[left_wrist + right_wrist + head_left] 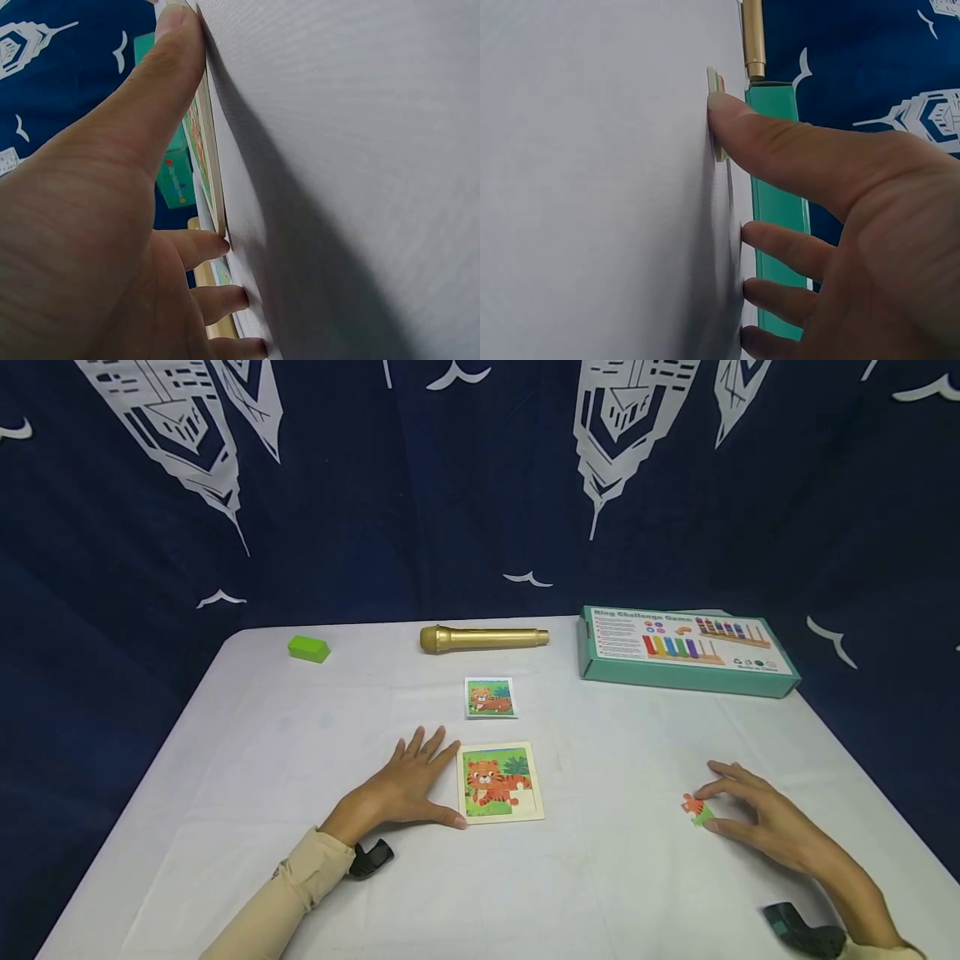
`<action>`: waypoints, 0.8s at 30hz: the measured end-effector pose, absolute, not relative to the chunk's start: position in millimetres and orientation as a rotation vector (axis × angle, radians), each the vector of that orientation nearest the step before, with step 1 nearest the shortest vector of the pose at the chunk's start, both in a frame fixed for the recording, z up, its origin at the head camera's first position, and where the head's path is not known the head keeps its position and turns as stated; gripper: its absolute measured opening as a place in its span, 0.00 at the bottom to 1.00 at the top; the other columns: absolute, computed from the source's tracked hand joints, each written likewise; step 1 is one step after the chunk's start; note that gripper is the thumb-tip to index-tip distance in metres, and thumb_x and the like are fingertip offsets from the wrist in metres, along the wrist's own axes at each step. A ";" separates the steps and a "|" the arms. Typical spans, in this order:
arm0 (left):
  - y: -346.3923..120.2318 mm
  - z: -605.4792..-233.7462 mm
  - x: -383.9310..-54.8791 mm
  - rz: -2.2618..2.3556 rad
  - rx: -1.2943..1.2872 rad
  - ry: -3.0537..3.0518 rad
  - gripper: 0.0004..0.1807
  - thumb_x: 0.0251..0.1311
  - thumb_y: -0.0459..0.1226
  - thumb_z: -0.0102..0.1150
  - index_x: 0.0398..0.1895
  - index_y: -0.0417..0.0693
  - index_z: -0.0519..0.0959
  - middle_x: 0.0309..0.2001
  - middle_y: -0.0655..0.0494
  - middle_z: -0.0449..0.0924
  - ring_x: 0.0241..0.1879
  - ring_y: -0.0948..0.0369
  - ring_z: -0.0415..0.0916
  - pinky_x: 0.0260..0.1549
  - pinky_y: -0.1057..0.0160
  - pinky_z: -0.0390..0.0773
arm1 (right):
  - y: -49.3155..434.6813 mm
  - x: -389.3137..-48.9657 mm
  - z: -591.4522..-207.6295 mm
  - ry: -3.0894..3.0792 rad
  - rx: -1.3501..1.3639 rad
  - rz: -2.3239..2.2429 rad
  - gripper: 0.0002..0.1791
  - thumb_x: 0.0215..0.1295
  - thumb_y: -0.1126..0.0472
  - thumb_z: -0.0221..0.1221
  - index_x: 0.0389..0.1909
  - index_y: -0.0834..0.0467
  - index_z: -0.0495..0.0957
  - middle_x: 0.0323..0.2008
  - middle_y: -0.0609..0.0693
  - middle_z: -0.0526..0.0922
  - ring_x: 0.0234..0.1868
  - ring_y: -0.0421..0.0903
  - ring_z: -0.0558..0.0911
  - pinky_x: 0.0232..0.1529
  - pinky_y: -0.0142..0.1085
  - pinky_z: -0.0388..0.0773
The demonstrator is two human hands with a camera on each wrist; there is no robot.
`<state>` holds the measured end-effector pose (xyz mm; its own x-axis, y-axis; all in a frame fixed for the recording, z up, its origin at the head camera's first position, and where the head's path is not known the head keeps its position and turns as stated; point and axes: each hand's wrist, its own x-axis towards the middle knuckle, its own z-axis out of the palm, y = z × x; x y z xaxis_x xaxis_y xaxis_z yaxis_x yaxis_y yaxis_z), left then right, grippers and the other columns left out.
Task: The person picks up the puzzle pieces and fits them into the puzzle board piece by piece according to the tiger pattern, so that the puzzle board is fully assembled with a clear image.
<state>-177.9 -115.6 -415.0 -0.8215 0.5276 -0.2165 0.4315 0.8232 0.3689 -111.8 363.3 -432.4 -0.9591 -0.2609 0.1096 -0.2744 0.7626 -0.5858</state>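
Note:
A square wooden puzzle board (501, 820) with a tiger picture lies mid-table, its lower right corner showing a pale gap in the picture. My left hand (408, 789) rests spread at its left side, with the thumb at the near corner and the index fingertip at the far one; the left wrist view shows these straight fingers along the board's edge (213, 161). Far to the right, my right hand (765, 818) pinches an orange and green puzzle piece (697, 808) between thumb and index finger. In the right wrist view its other fingertips reach the tablecloth.
Behind the board lies a small tiger picture card (491, 698). Farther back are a gold microphone (483, 639), a green block (308, 649) at left and a teal game box (690, 652) at right. A dark blue curtain (420, 510) hangs behind the white table (600, 893).

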 end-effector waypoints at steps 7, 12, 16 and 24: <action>-115.7 -414.5 -177.6 0.448 0.730 2.695 0.63 0.40 0.68 0.66 0.76 0.48 0.50 0.76 0.43 0.36 0.74 0.42 0.28 0.69 0.38 0.37 | 360.1 -112.7 -432.2 -2.909 0.458 0.898 0.18 0.45 0.65 0.72 0.39 0.55 0.79 0.61 0.71 0.65 0.59 0.77 0.61 0.54 0.72 0.54; -115.9 -415.1 -177.9 0.448 0.723 2.691 0.63 0.40 0.68 0.66 0.76 0.49 0.50 0.77 0.44 0.36 0.74 0.43 0.27 0.69 0.39 0.36 | 357.7 -112.0 -431.4 -2.902 0.441 0.884 0.17 0.44 0.64 0.73 0.37 0.56 0.79 0.60 0.70 0.66 0.58 0.77 0.63 0.55 0.70 0.55; -116.0 -416.0 -178.5 0.442 0.727 2.692 0.63 0.40 0.68 0.65 0.76 0.49 0.50 0.76 0.44 0.36 0.74 0.42 0.27 0.69 0.39 0.36 | 355.1 -112.5 -429.9 -2.898 0.386 0.886 0.17 0.44 0.64 0.73 0.36 0.56 0.78 0.58 0.69 0.71 0.58 0.75 0.65 0.56 0.67 0.57; -117.2 -417.1 -178.2 0.442 0.758 2.702 0.63 0.41 0.68 0.65 0.76 0.48 0.50 0.76 0.43 0.36 0.74 0.42 0.28 0.69 0.38 0.38 | 348.8 -115.9 -423.0 -2.901 0.229 0.826 0.17 0.46 0.64 0.72 0.38 0.56 0.79 0.49 0.65 0.82 0.54 0.71 0.74 0.50 0.63 0.66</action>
<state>-178.2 -117.2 -417.1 -0.8161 0.5422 -0.2001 0.4502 0.8135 0.3683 -115.9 348.8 -423.0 -0.9817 -0.1130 0.1530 -0.1767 0.8397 -0.5134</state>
